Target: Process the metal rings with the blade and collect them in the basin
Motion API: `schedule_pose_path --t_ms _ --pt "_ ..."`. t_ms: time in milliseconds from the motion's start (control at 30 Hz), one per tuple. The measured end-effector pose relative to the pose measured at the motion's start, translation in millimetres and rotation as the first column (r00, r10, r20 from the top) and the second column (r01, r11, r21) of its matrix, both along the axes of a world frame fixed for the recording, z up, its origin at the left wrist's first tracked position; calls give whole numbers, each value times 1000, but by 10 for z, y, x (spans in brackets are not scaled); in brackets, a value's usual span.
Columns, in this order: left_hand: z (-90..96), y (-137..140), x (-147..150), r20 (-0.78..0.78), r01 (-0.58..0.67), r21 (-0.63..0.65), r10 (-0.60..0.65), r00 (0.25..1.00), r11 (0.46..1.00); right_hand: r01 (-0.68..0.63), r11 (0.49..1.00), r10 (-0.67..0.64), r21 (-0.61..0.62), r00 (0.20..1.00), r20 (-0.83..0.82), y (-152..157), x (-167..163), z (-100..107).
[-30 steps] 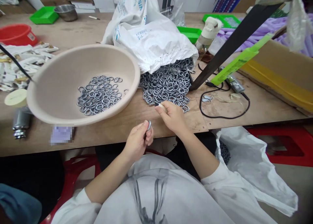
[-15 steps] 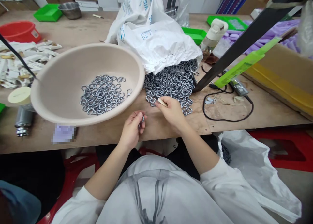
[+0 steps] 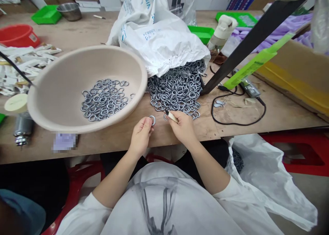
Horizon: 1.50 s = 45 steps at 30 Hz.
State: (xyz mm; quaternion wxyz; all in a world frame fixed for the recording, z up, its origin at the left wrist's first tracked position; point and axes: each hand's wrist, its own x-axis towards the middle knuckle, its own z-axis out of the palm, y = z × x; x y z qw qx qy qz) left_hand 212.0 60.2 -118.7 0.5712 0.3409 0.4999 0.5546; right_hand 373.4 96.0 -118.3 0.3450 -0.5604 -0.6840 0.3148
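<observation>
Shifted since the frame half a second earlier: the held ring (image 3: 153, 120), then largely covered by the fingers, now projects past the fingertips, and the slim tool (image 3: 173, 117), then nearer the ring pile, points at its front margin. At the left edge of the tabletop (image 3: 89, 147) lie white pieces (image 3: 28, 62) in a loose heap, with a red basin (image 3: 17, 35) behind them. Nearer the front edge stands a metal device (image 3: 22, 127) with a pale round top. Next to it, a wide beige bowl (image 3: 58, 87) contains a cluster of grey rings (image 3: 104, 99). Right of the bowl, near the front edge, the left hand (image 3: 141, 134) pinches the held ring between thumb and fingers; whether the curled fingers conceal others cannot be told. Behind, a white sack (image 3: 164, 45) lies with its mouth toward the front edge, the ring pile (image 3: 177, 89) spreading from beneath it. Before this pile, the right hand (image 3: 182, 127) has thumb and fingers closed on the pale handle of the slim tool, its dark tip close to the outermost rings. Farther right, a black post (image 3: 239, 50) slants upward beside a corded device (image 3: 248, 87); a cardboard box (image 3: 298, 74) occupies the right end.
</observation>
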Motion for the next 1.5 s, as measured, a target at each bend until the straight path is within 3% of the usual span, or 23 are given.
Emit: schedule_pose_path --t_ms 67,100,200,300,433,533,667,800,933,1033,1100,1167,1267,1333,1367,1433,1500 --pt "35 -6 2 70 -3 -54 7 998 999 -13 1000 9 14 965 263 6 47 -23" --pt "54 -15 9 94 5 -70 2 996 998 -14 1000 6 26 954 299 -6 54 -15" --pt "93 -61 54 144 34 -80 -23 989 996 -63 992 55 107 996 74 -77 11 74" --pt "106 -115 114 181 74 -84 -57 982 994 -210 968 233 139 956 -177 -126 -86 180" --pt "133 -159 142 239 126 -117 -95 966 985 -218 969 241 114 935 -260 -126 -145 204" --pt "167 -168 122 298 139 -131 -94 950 982 -187 962 212 200 971 -111 -179 -115 178" --pt "196 -177 117 336 83 -148 -28 941 986 -285 921 258 267 957 134 -308 -91 192" --pt "202 -180 132 336 74 -141 -23 942 987 -312 902 264 298 945 191 -370 -127 227" --pt "195 -202 123 340 111 -135 -60 938 985 -316 912 286 260 947 149 -305 -129 169" --pt "202 -258 110 343 233 -101 -187 921 967 -157 971 146 181 987 72 -155 -61 71" --pt "203 -288 86 347 292 -84 -247 905 953 -25 990 8 139 992 123 -55 -16 22" --pt "190 -285 35 335 262 -84 -221 916 961 -16 990 -24 140 961 276 4 -11 2" --pt "145 -221 -84 248 142 -95 -115 962 985 -124 985 42 117 843 536 26 -79 7" --pt "113 -169 -167 186 103 -95 -84 979 990 -149 986 72 72 778 625 38 -127 11" --pt "100 -147 -201 168 94 -97 -77 983 991 -140 989 75 56 776 626 48 -139 13" --pt "80 -120 -248 153 84 -107 -67 986 991 -115 992 78 42 858 507 66 -133 21" --pt "71 -111 -256 165 88 -115 -68 984 989 -138 990 135 5 972 193 62 -107 38"
